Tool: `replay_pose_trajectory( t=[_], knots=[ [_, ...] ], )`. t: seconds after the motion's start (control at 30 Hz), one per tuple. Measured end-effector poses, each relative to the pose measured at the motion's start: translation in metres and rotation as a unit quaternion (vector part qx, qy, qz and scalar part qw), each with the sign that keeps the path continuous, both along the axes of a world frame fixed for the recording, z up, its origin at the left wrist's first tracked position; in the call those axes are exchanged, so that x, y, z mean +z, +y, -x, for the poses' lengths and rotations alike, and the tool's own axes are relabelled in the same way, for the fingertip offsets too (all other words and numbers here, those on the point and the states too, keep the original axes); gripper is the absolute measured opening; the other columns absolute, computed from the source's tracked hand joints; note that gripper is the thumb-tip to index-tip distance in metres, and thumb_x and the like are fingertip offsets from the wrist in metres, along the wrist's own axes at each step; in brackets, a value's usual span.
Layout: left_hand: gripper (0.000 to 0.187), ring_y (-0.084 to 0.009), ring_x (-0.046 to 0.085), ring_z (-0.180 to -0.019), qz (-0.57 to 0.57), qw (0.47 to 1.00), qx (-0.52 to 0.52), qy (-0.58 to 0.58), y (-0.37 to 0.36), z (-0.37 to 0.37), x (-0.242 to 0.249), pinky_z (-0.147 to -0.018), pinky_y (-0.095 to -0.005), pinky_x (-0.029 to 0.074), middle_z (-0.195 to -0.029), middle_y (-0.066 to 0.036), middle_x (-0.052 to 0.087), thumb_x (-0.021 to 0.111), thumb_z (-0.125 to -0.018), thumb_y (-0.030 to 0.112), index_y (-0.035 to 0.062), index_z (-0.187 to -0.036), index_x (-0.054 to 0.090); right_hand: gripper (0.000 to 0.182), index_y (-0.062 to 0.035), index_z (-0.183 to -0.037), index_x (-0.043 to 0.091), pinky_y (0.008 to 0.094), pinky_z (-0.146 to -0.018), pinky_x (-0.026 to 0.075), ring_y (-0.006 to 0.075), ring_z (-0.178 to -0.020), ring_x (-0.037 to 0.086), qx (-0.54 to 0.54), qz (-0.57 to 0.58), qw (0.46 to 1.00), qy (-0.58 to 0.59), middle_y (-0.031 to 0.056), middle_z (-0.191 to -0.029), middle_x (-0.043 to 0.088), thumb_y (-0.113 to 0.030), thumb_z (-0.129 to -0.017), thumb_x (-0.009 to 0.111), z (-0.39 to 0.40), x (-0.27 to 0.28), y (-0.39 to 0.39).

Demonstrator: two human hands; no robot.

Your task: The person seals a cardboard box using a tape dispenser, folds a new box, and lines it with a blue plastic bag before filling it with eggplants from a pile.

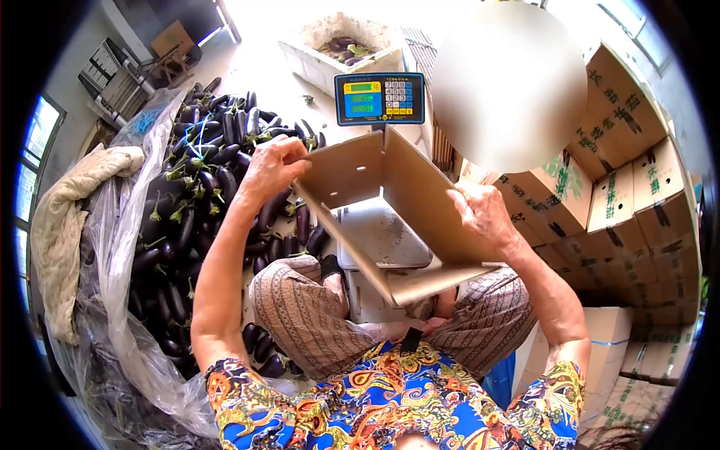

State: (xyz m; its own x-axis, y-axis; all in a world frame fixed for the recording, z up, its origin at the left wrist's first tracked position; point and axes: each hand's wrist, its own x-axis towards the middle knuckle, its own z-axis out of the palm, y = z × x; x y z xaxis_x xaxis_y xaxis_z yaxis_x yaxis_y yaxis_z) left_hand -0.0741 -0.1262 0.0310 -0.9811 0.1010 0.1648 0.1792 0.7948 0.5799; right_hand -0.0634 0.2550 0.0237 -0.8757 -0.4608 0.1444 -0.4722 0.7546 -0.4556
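A cardboard box (420, 206), unfolded into a frame with no bottom closed, is held up in front of me above my lap. My left hand (274, 166) pinches its upper left corner. On the opposite side, my right hand (482, 210) grips the right wall's top edge, thumb over the rim. Through the box's opening shows the metal platform of a weighing scale (352, 240). The scale's display panel (379, 98), with lit readouts and a keypad, stands just beyond the box.
A large heap of eggplants (217, 172) lies at left beside clear plastic sheeting (124, 277) and a beige cloth (64, 225). A white foam bin (307, 64) holding eggplants stands behind the display. Printed cartons (615, 247) are stacked at right.
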Motion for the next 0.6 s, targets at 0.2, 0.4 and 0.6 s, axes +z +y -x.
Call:
replay_pose_trajectory(
  t=[0.2, 0.4, 0.6],
  knots=[
    [0.028, -0.0067, 0.05, -0.057, -0.001, 0.96, -0.172, -0.22, 0.04, -0.014, 0.025, -0.053, -0.028, 0.041, -0.06, -0.001, 0.056, 0.072, -0.082, 0.023, 0.0013, -0.069, 0.059, 0.029, 0.0013, -0.092, 0.064, 0.0455, -0.065, 0.055, 0.0374, -0.071, 0.068, 0.083, -0.052, 0.994, 0.038, 0.0214, -0.073, 0.066, -0.025, -0.1, 0.055, 0.049, -0.004, -0.05],
    [0.029, -0.0068, 0.053, -0.053, -0.083, 0.937, -0.197, -0.277, 0.033, -0.011, 0.005, -0.05, -0.0265, 0.041, -0.058, -0.002, 0.059, 0.071, -0.079, 0.021, 0.0022, -0.063, 0.055, 0.028, -0.002, -0.091, 0.062, 0.0449, -0.066, 0.054, 0.0367, -0.075, 0.067, 0.147, -0.056, 0.985, 0.078, 0.0196, -0.075, 0.065, -0.028, -0.099, 0.056, 0.073, -0.013, -0.044],
    [0.034, -0.0112, 0.07, -0.064, -0.009, 0.884, -0.222, -0.412, 0.068, 0.006, -0.017, -0.057, -0.0263, 0.055, -0.068, -0.007, 0.067, 0.073, -0.086, 0.028, 0.0012, -0.068, 0.061, 0.023, -0.0029, -0.092, 0.062, 0.0436, -0.066, 0.053, 0.0361, -0.077, 0.066, 0.137, -0.083, 0.984, 0.08, 0.0169, -0.083, 0.066, -0.025, -0.098, 0.058, 0.067, 0.0, -0.043]
  ],
)
